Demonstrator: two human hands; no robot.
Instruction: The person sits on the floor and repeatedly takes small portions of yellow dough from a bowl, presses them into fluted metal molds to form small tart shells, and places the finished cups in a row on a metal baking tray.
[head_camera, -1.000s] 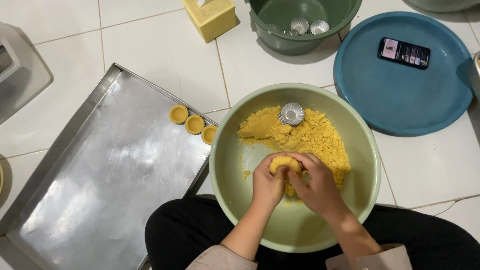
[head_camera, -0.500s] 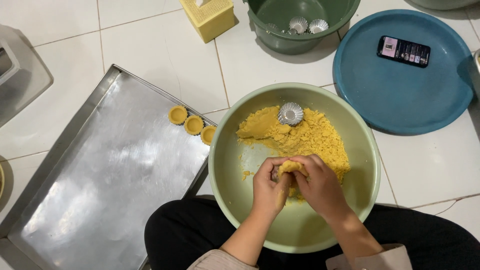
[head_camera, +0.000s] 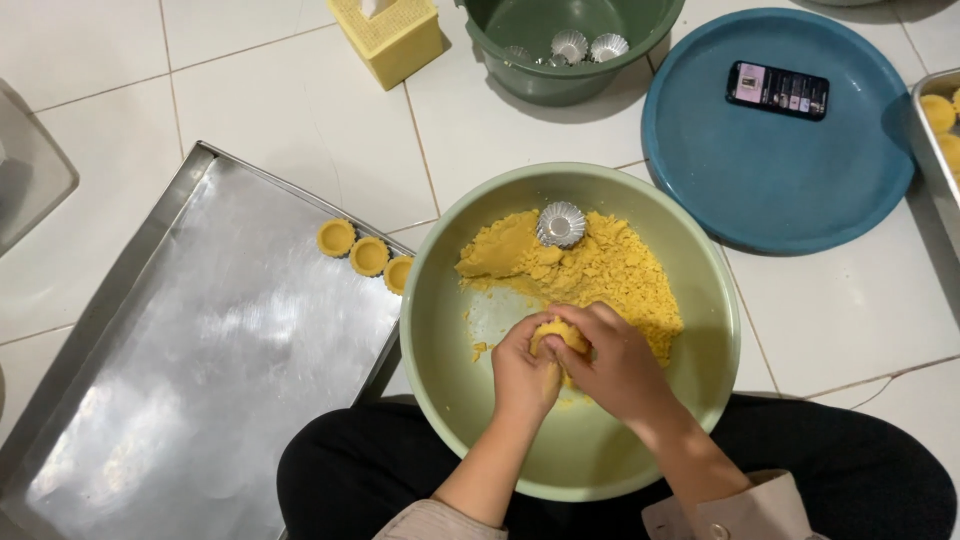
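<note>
Both hands meet over the near half of a light green bowl (head_camera: 690, 250). My left hand (head_camera: 522, 372) and my right hand (head_camera: 612, 360) press together on a small lump of yellow dough (head_camera: 556, 335). A heap of crumbly yellow dough (head_camera: 600, 265) fills the far side of the bowl. On top of that heap rests an empty fluted metal tart mould (head_camera: 561, 223). Whether a mould is under the lump in my hands is hidden.
A large metal baking tray (head_camera: 180, 350) lies left of the bowl, with three filled tart shells (head_camera: 367, 255) at its far right edge. Behind are a dark green bowl (head_camera: 560, 70) holding moulds, a yellow box (head_camera: 390, 35), and a blue plate (head_camera: 790, 170) with a phone (head_camera: 778, 89).
My hands have kept working the same lump, sliding slightly toward me and to the left. The view has shifted a little; a second tray edge shows at the right.
</note>
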